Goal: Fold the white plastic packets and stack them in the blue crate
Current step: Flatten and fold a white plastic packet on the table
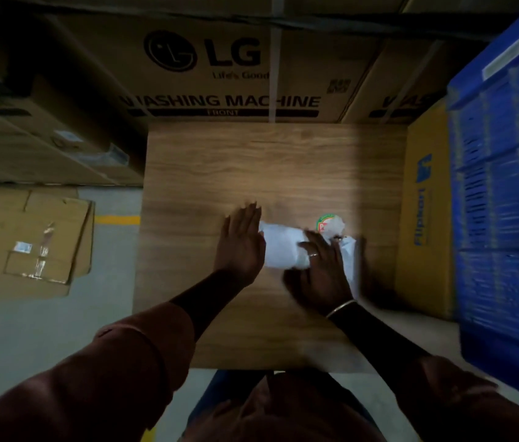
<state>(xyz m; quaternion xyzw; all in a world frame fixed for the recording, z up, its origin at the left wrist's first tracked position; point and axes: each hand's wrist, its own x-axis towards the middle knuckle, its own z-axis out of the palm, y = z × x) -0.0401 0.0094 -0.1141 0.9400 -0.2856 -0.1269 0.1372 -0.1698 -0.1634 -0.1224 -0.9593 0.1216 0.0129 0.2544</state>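
A white plastic packet lies folded on the wooden table, a round green and red label showing at its far right corner. My left hand lies flat with fingers spread, touching the packet's left edge. My right hand, blurred, presses down on the packet's right part with fingers over it; a ring and a bangle show. A white flap sticks out to the right of that hand. The blue crate stands at the table's right side; its inside is hidden.
A yellow cardboard carton stands between the table and the blue crate. Large brown washing machine cartons wall off the far side and the left. A flattened cardboard box lies on the grey floor to the left.
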